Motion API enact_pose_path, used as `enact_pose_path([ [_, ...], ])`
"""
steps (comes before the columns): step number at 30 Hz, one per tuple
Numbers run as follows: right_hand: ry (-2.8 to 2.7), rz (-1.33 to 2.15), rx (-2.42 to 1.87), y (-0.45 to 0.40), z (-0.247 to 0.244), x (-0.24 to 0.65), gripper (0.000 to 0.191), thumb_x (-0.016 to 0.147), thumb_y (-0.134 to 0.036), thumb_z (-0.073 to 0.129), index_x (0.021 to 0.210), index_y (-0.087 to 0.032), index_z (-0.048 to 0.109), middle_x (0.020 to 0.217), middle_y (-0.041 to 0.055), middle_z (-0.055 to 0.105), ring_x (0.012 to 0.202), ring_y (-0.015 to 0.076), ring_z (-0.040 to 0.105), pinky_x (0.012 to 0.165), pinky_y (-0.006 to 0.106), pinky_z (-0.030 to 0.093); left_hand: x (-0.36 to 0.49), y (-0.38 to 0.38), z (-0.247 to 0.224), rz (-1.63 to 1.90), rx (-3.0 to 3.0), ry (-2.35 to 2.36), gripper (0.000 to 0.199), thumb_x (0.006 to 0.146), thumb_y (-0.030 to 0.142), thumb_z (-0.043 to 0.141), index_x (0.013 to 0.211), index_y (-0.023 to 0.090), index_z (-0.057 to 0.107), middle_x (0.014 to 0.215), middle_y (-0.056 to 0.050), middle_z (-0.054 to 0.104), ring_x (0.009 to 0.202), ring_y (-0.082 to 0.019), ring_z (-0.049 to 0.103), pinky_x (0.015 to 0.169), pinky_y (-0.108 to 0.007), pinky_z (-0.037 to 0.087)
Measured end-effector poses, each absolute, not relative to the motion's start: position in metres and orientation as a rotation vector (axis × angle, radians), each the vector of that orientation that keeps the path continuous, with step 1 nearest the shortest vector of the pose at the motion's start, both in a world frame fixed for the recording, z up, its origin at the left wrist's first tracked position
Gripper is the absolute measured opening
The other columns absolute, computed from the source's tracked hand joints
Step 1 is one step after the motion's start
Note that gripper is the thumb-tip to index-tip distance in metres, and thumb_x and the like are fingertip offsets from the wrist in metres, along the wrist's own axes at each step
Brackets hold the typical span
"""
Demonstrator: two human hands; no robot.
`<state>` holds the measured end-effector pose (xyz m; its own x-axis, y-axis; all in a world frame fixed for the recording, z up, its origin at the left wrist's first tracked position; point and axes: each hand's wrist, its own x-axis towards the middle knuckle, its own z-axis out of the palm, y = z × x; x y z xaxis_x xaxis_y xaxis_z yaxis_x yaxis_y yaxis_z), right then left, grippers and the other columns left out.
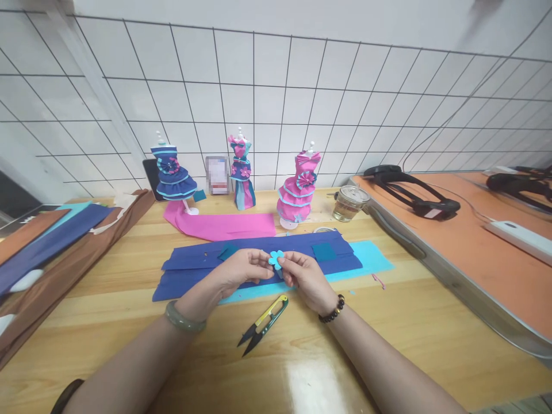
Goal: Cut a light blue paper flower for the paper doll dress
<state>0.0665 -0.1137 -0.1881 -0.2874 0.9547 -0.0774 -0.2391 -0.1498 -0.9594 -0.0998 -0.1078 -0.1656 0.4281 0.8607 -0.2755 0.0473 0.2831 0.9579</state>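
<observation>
A small light-blue paper flower (276, 260) is pinched between the thumb and fingers of my right hand (307, 279). Close on its left side is my left hand (244, 270), fingers curled, its fingertips at the petals; whether they grip the flower is unclear. Under both hands lie dark blue crepe strips (190, 260) over a light-blue strip (374, 257). Teal squares (324, 252) rest on the dark blue paper. Yellow and green thread snips (264, 325) lie on the wooden table just below my hands, blades pointing toward me.
Three small dress forms in paper dresses (176, 178) (242, 172) (298, 192) stand along the back, near a pink strip (228, 226) and a phone (218, 175). A lidded cup (350, 204) is at back right. Brown cloth (64, 276) lies left; black headsets (414, 195) sit right.
</observation>
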Motion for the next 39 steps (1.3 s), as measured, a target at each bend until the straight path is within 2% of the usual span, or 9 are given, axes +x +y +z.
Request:
enact_pose_path([
  [5,-1.175,1.566,-0.995,-0.114,-0.189,0.064,0.023,0.067,-0.036,0.064,0.067,-0.015,0.055,0.043,-0.006,0.045,0.038,0.0047,0.033,0.041,0.02,0.024,-0.097,-0.108,-0.166,0.71,1.114,1.03,0.024,0.064,0.034,0.065,0.07,0.013,0.058,0.067,0.0,0.054,0.056,-0.007,0.047,0.052,-0.02,0.036],
  [12,-1.098,1.686,-0.981,-0.112,-0.191,0.068,0.024,0.069,-0.037,0.062,0.077,-0.015,0.058,0.043,-0.0051,0.048,0.037,0.0053,0.035,0.04,0.019,0.025,-0.097,-0.106,-0.167,0.759,1.15,1.1,0.02,0.063,0.031,0.064,0.063,0.012,0.057,0.058,0.001,0.054,0.05,-0.006,0.045,0.051,-0.02,0.035],
  [18,-1.208,1.623,-0.979,-0.111,-0.192,0.069,0.024,0.063,-0.035,0.068,0.071,-0.015,0.059,0.045,-0.0053,0.048,0.039,0.0047,0.035,0.04,0.019,0.024,-0.095,-0.106,-0.171,0.74,1.329,1.138,0.021,0.065,0.033,0.062,0.064,0.012,0.061,0.053,0.001,0.051,0.048,-0.007,0.044,0.048,-0.021,0.033],
  [21,-1.193,1.605,-0.979,-0.109,-0.192,0.07,0.023,0.064,-0.035,0.068,0.07,-0.015,0.058,0.045,-0.0053,0.047,0.039,0.0047,0.035,0.041,0.019,0.024,-0.095,-0.106,-0.168,0.746,1.37,1.113,0.023,0.067,0.035,0.06,0.071,0.012,0.061,0.06,-0.001,0.056,0.051,-0.008,0.046,0.05,-0.021,0.035],
  [25,-1.096,1.616,-0.932,-0.106,-0.187,0.075,0.023,0.064,-0.034,0.068,0.068,-0.015,0.056,0.044,-0.0063,0.045,0.039,0.0043,0.034,0.041,0.019,0.023,-0.104,-0.099,-0.166,0.856,1.448,1.23,0.03,0.072,0.035,0.053,0.093,0.013,0.059,0.077,-0.006,0.062,0.06,-0.012,0.052,0.053,-0.023,0.039],
  [28,-0.995,1.605,-0.889,-0.101,-0.182,0.082,0.024,0.061,-0.033,0.07,0.07,-0.016,0.056,0.047,-0.007,0.044,0.04,0.004,0.034,0.041,0.02,0.025,-0.117,-0.089,-0.171,0.976,1.72,1.456,0.031,0.076,0.032,0.049,0.099,0.014,0.058,0.086,-0.008,0.063,0.076,-0.017,0.057,0.069,-0.03,0.043],
  [33,-0.887,1.593,-0.808,-0.094,-0.178,0.092,0.023,0.058,-0.03,0.072,0.07,-0.018,0.056,0.05,-0.008,0.039,0.042,0.0037,0.032,0.041,0.02,0.027,-0.129,-0.083,-0.182,0.85,2.37,1.564,0.036,0.076,0.034,0.051,0.107,0.016,0.057,0.11,-0.011,0.056,0.104,-0.025,0.048,0.09,-0.04,0.035],
  [35,-0.884,1.593,-0.803,-0.094,-0.178,0.093,0.022,0.059,-0.03,0.072,0.069,-0.018,0.057,0.051,-0.0077,0.039,0.042,0.0037,0.032,0.041,0.02,0.027,-0.125,-0.086,-0.183,0.8,2.507,1.479,0.037,0.078,0.037,0.05,0.109,0.017,0.056,0.112,-0.011,0.055,0.106,-0.024,0.046,0.091,-0.04,0.035],
  [39,-0.878,1.598,-0.778,-0.095,-0.176,0.092,0.021,0.06,-0.029,0.072,0.07,-0.018,0.057,0.05,-0.0077,0.039,0.042,0.004,0.032,0.04,0.02,0.027,-0.113,-0.092,-0.187,0.755,2.617,1.357,0.039,0.078,0.04,0.05,0.109,0.018,0.055,0.102,-0.01,0.056,0.096,-0.021,0.05,0.084,-0.036,0.04],
])
